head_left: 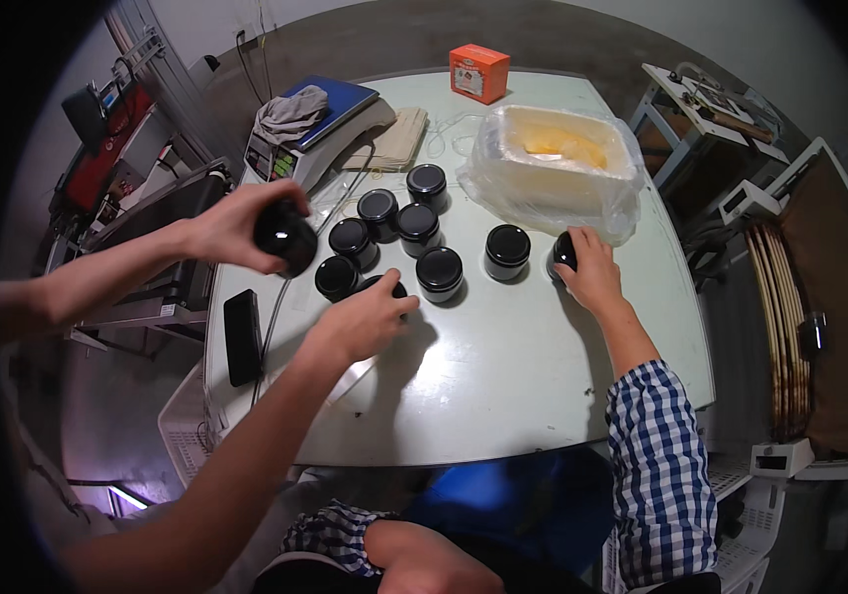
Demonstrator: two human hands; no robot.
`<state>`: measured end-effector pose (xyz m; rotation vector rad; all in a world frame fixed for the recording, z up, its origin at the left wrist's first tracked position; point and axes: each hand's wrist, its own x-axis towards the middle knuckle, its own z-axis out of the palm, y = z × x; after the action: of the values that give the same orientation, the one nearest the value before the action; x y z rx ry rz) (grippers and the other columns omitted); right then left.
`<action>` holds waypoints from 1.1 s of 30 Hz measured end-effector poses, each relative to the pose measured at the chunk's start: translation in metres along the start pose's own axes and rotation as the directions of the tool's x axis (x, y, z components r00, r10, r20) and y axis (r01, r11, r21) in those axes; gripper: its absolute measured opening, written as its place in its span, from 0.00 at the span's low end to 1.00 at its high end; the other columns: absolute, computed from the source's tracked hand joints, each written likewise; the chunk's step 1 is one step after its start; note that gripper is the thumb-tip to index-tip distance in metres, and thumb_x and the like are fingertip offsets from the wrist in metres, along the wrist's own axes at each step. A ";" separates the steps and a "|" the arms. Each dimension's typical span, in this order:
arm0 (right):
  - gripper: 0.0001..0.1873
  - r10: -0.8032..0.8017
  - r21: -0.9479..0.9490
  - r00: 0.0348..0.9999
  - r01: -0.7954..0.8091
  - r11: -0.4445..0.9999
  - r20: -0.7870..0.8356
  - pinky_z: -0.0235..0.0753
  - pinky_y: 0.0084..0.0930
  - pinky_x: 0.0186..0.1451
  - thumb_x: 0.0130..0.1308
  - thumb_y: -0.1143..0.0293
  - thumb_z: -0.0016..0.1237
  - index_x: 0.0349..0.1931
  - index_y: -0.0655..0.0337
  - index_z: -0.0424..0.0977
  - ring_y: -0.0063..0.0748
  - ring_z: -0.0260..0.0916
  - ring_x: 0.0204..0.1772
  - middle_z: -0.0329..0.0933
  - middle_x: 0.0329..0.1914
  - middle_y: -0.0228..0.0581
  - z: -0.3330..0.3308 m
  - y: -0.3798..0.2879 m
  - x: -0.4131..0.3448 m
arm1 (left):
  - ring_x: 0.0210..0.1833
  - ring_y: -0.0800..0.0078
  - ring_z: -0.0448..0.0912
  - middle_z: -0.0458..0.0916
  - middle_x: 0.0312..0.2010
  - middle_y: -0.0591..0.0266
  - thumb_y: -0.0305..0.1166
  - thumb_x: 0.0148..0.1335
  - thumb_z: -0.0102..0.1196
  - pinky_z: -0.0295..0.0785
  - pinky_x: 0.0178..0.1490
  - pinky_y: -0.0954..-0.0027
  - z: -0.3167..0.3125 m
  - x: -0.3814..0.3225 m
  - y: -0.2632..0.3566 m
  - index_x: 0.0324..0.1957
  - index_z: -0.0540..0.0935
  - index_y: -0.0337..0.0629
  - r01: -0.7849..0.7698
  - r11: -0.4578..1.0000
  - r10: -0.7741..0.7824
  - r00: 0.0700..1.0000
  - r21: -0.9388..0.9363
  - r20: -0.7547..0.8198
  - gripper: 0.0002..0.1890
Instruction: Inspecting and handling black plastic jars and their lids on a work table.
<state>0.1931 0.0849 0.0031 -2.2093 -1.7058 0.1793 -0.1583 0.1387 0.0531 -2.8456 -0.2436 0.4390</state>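
My right hand (593, 269), in a blue-and-white checked sleeve, grips a black-lidded jar (564, 254) standing on the white table (498, 371). Just left of it stands another black-lidded jar (507, 251). My left hand (439, 557) is low at the bottom edge, near my lap and below the table; its fingers cannot be made out. A co-worker reaches in from the left. One of their hands (235, 223) holds a black jar (285, 239) tilted above the table, and their other hand (365, 315) is on a jar (399, 288) beside a cluster of several black-lidded jars (418, 223).
Behind my jars sits a white tub (550, 185) lined with clear plastic, with yellow material inside. A blue-topped scale (335, 111) bearing a grey cloth (292, 113), brown paper bags (394, 141) and an orange box (479, 73) stand farther back. A black phone (243, 338) lies beside a cable at left.
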 end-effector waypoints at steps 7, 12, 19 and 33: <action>0.36 -0.123 0.103 0.986 0.134 0.986 -0.110 0.71 0.47 0.55 0.49 0.66 0.63 0.60 0.56 0.63 0.54 0.62 0.59 0.62 0.62 0.42 0.003 -0.016 -0.072 | 0.55 0.58 0.77 0.66 0.58 0.54 0.37 0.61 0.56 0.78 0.52 0.59 -0.028 0.028 0.008 0.57 0.73 0.55 0.529 0.621 -0.457 0.844 -0.579 0.281 0.20; 0.39 -0.110 0.124 0.989 0.123 0.985 -0.101 0.71 0.46 0.54 0.48 0.67 0.65 0.61 0.58 0.62 0.54 0.62 0.60 0.62 0.63 0.43 0.004 -0.029 -0.115 | 0.52 0.62 0.77 0.72 0.53 0.54 0.38 0.62 0.57 0.75 0.52 0.62 -0.038 0.008 0.049 0.53 0.75 0.47 0.179 0.103 -0.211 0.965 -0.978 0.154 0.18; 0.41 -0.067 0.285 0.977 0.124 0.950 -0.201 0.63 0.44 0.65 0.50 0.69 0.64 0.64 0.64 0.59 0.58 0.58 0.66 0.53 0.68 0.57 0.015 -0.031 -0.173 | 0.46 0.72 0.78 0.81 0.44 0.59 0.36 0.62 0.60 0.72 0.49 0.69 -0.057 -0.044 0.160 0.48 0.79 0.38 0.042 -0.655 -0.254 0.928 -0.754 0.272 0.16; 0.33 0.074 0.524 0.974 0.051 0.850 -0.214 0.65 0.38 0.66 0.56 0.75 0.58 0.62 0.69 0.60 0.53 0.61 0.65 0.55 0.65 0.57 0.031 -0.016 -0.241 | 0.52 0.54 0.70 0.75 0.45 0.49 0.46 0.56 0.63 0.68 0.54 0.57 0.072 -0.003 0.087 0.40 0.80 0.34 0.721 0.136 -0.936 0.318 -0.680 0.150 0.22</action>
<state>0.1040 -0.1362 -0.0462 -1.7524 -1.3191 0.3405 -0.1730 0.0709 -0.0365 -2.5602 -2.2239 -0.4937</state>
